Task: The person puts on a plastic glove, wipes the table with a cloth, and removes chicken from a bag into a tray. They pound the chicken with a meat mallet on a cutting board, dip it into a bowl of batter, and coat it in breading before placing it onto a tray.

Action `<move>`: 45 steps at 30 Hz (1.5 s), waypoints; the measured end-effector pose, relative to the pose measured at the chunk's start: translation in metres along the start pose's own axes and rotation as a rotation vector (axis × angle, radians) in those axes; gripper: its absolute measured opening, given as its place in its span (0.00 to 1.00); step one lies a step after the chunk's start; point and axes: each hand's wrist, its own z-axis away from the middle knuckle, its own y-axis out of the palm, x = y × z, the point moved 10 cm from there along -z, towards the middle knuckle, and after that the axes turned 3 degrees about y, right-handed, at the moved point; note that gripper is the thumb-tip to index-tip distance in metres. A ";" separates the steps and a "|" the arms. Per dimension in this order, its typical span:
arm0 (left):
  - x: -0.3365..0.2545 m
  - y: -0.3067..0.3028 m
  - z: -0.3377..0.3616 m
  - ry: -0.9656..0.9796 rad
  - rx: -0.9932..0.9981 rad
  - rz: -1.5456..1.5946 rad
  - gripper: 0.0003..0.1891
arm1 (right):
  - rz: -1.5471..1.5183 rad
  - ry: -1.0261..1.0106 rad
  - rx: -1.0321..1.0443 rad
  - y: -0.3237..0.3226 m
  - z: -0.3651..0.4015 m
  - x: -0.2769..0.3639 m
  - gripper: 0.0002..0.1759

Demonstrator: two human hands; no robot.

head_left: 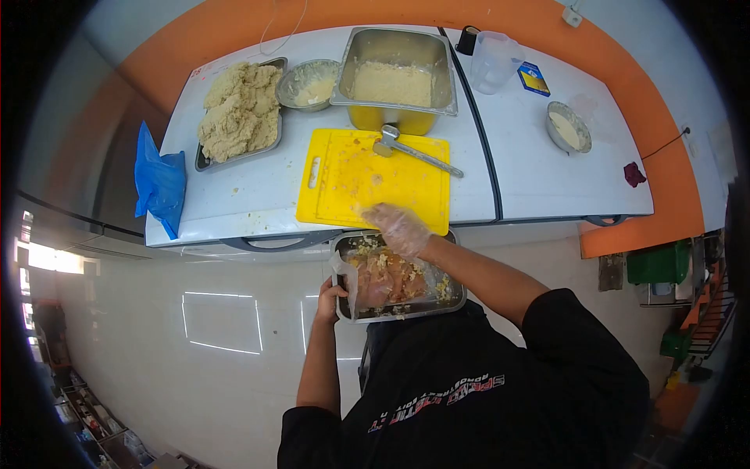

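A metal tray (455, 299) of raw meat fillets (391, 280) with chopped bits is at the table's front edge, close to my body. My left hand (331, 301) is closed on the tray's left side, beside a sheet of clear plastic (348, 283). My right hand (397, 227), in a clear plastic glove, is over the tray's back rim and the front edge of the yellow cutting board (320, 205); whether its fingers hold anything is too small to tell. On the board lies a metal meat mallet (422, 156). Small scraps dot the board.
Behind the board stands a deep metal container (391, 117) with pale crumbs. To its left are a metal bowl (293, 76), a tray heaped with breading (238, 113) and a blue bag (162, 180). On the right are a small bowl (569, 129), a plastic jug (492, 64) and a box (533, 79).
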 end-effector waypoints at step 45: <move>0.000 0.017 -0.007 -0.004 0.034 -0.013 0.29 | -0.671 0.363 0.044 0.112 -0.017 -0.168 0.28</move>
